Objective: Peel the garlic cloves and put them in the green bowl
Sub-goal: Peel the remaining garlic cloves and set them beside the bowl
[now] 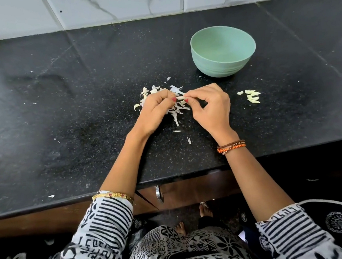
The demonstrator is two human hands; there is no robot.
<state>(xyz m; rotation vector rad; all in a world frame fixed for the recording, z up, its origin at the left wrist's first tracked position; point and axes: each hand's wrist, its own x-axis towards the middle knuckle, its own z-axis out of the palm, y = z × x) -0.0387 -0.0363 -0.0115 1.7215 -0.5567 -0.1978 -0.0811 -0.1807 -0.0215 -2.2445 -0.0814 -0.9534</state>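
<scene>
A pale garlic clove (180, 98) is held between both hands just above the black counter. My left hand (156, 112) pinches its left end with curled fingers. My right hand (209, 105) pinches its right end between thumb and fingertips. The green bowl (225, 62) stands upright behind and to the right of my hands; nothing shows inside it. A small heap of peeled cloves (252, 96) lies on the counter to the right of my right hand. Loose papery garlic skins (175, 111) lie under and around my hands.
The black speckled counter (82, 116) stretches wide to the left. A white tiled wall (134, 2) closes the back. The counter's front edge (170, 178) runs below my forearms, with a wooden drawer and metal handle (159, 193) under it.
</scene>
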